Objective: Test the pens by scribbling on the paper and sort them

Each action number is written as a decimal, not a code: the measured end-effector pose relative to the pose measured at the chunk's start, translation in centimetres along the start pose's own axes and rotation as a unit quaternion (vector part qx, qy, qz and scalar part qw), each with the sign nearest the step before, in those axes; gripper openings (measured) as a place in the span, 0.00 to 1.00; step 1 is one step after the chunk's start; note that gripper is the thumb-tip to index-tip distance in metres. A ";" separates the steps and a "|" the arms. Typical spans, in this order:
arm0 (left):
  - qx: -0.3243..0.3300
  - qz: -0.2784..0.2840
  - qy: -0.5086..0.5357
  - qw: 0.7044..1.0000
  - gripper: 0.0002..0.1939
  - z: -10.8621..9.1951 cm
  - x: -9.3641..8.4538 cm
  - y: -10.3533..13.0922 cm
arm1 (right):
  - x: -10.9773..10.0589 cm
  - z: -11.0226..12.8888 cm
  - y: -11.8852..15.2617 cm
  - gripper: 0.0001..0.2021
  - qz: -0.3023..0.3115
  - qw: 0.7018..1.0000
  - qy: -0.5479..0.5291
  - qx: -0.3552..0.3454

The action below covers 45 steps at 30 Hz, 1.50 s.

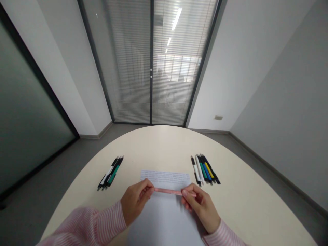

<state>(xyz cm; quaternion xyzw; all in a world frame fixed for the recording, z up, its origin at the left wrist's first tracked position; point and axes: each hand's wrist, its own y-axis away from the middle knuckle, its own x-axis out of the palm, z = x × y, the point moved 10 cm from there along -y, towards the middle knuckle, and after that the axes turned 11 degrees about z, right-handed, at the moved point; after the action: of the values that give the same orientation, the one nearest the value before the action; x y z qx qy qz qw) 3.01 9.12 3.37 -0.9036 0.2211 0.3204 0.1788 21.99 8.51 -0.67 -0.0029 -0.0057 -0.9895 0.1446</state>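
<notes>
A thin pink stick-like item (pixel 167 191) stretches level between my two hands, above a sheet of paper. My left hand (pixel 138 198) pinches its left end between thumb and fingers. Near its right end my right hand (pixel 200 205) grips it, with a short tip showing past the thumb. The white paper (pixel 164 222) lies on the table in front of me, with lines of writing across its top part. Whether the pink item is a pen or something else, I cannot tell.
On the round cream table (pixel 164 143), several pens (pixel 111 173) lie side by side at the left. Another group of pens (pixel 205 170), with white, green, blue and yellow parts, lies at the right. Beyond stands a glass door (pixel 151 99) with blinds.
</notes>
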 end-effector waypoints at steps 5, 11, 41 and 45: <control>0.006 0.019 -0.029 0.999 0.12 -0.1 0.5 -0.1 | -0.2 -0.6 -0.1 0.18 -0.013 1.000 0.017 0.005; 0.002 0.025 -0.016 1.000 0.12 0.2 0.6 -0.2 | -0.2 -0.7 -0.4 0.19 -0.017 0.999 0.021 0.019; -0.025 0.001 0.083 0.996 0.19 0.4 -0.2 -0.1 | 0.0 0.3 -0.2 0.16 -0.024 0.999 0.022 -0.019; 0.002 -0.022 0.036 0.999 0.08 0.1 -0.7 0.1 | -0.5 0.7 -0.1 0.16 -0.062 0.997 0.024 -0.034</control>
<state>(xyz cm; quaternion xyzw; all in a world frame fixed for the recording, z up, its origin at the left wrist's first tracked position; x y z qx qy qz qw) 2.42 9.33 3.79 -0.9187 0.2084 0.2837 0.1793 22.47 8.80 0.03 0.0161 0.0309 -0.9959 0.0831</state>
